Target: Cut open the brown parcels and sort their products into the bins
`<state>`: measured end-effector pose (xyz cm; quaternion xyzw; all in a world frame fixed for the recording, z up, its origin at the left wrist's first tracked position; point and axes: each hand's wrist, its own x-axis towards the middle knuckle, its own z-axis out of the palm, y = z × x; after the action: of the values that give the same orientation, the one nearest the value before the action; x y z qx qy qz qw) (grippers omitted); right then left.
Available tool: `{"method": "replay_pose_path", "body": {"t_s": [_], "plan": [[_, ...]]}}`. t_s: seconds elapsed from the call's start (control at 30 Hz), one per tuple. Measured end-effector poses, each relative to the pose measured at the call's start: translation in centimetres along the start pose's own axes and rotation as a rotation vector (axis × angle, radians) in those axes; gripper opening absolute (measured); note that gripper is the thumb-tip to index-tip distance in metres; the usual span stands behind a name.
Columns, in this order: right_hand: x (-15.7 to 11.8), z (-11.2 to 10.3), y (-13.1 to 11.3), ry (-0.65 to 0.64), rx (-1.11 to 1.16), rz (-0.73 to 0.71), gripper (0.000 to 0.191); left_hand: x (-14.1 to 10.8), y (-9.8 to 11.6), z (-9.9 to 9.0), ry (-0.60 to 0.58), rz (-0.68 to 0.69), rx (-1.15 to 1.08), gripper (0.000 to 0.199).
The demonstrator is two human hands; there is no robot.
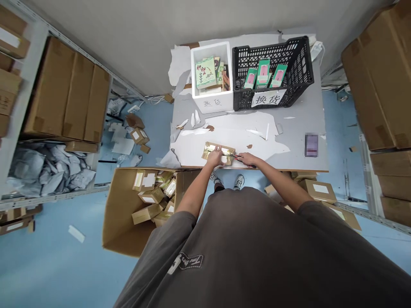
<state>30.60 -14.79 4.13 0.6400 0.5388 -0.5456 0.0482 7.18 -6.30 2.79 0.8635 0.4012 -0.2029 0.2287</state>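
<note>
A small brown cardboard parcel, wrapped in shiny tape, lies near the front edge of the table. My left hand presses down on it and grips its left part, fingers bent over the top. From the right, my right hand is closed around a slim tool with red and black handles. The tool's tip meets the right side of the parcel. Its exact kind is too small to make out.
Behind the parcel stand a white foam box with small cartons and a black plastic crate with green-and-pink boxes. Paper scraps litter the table. A large open carton full of parcels stands front left. Shelves flank both sides.
</note>
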Motion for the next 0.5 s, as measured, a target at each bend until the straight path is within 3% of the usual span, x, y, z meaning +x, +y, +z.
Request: {"method": "replay_pose_path", "body": {"t_s": [0.2, 0.33, 0.5], "plan": [[-0.7, 0.3, -0.2, 0.069, -0.024, -0.010, 0.040, 0.6, -0.1, 0.0, -0.027, 0.010, -0.001, 0.062], [-0.4, 1.8, -1.1, 0.051, -0.087, -0.058, 0.035, 0.6, -0.1, 0.2, -0.021, 0.027, 0.035, 0.050], [-0.6, 3.9, -1.4, 0.070, -0.107, -0.095, 0.035, 0.1, -0.2, 0.5, 0.009, 0.048, 0.007, 0.066]]}}
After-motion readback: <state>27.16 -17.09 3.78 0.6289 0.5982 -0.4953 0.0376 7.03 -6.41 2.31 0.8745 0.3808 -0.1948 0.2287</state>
